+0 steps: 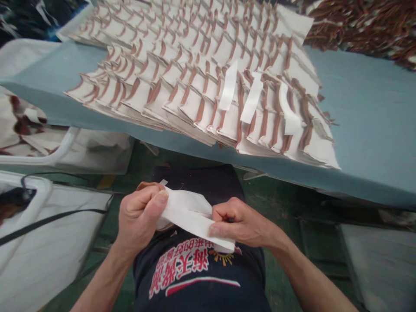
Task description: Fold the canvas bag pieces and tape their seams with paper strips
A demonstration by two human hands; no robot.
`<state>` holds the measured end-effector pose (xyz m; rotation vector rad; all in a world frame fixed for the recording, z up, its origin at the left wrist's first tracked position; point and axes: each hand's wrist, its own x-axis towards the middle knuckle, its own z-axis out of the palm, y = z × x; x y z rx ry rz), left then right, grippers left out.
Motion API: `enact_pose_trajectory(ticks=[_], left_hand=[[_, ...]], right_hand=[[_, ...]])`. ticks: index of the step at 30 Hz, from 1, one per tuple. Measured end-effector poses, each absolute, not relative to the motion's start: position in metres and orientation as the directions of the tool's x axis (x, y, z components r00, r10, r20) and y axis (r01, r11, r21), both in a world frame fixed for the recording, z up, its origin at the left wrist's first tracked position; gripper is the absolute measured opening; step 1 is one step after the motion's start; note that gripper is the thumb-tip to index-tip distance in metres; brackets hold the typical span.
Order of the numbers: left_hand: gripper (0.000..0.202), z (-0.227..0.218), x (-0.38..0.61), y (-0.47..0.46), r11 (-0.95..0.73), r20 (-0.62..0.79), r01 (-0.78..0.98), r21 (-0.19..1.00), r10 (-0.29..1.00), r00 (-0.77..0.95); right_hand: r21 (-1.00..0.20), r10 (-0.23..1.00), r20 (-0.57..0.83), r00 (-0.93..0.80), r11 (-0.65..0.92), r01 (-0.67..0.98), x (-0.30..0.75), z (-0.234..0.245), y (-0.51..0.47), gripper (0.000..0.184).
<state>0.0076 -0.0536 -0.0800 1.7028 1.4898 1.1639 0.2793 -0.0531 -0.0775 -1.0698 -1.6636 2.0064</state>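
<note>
Above my lap, both hands grip a white piece [191, 216] that looks like fabric or paper. My left hand [139, 212] is closed on its left end, thumb on top, with a brown edge showing behind the fingers. At the other end, my right hand [238, 223] pinches a strip of it between thumb and bent fingers. A slit or fold runs through the piece between the hands. Beyond, stacks of white pieces with brown edges [195, 86] lie overlapped in rows, and white strips [252, 99] rest on the front stacks.
A blue-covered table [367, 143] carries the stacks. Brown stringy material [364, 28] is heaped at the back right. White bins [65, 149] with scraps stand at the left, and a black strap [55, 223] crosses the nearer one. A dark printed apron [195, 273] covers my lap.
</note>
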Motion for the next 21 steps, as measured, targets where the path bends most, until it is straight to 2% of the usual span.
enact_pose_trajectory(ticks=[6,9,14,17,21], left_hand=[[0.05,-0.058,0.017,-0.041,-0.313,0.285,0.424,0.85,0.95,0.13],[0.043,-0.054,0.022,-0.037,-0.344,0.316,0.431,0.834,0.939,0.139],[0.046,-0.057,0.021,-0.038,-0.348,0.314,0.453,0.821,0.937,0.15],[0.048,-0.067,0.019,-0.039,-0.306,0.296,0.49,0.816,0.95,0.102],[0.048,-0.08,0.02,-0.041,-0.254,0.254,0.513,0.82,0.964,0.072]], right_hand=[[-0.926,0.736,-0.341,-0.585,-0.157,0.343,0.301,-0.074,-0.056,0.066],[-0.919,0.721,-0.357,-0.594,-0.158,0.36,0.306,-0.082,-0.056,0.066],[-0.907,0.758,-0.369,-0.538,-0.168,0.385,0.314,-0.089,-0.052,0.068],[-0.918,0.779,-0.314,-0.543,-0.104,0.382,0.315,-0.079,-0.056,0.065],[-0.96,0.777,-0.176,-0.604,-0.001,0.278,0.317,-0.052,-0.066,0.059]])
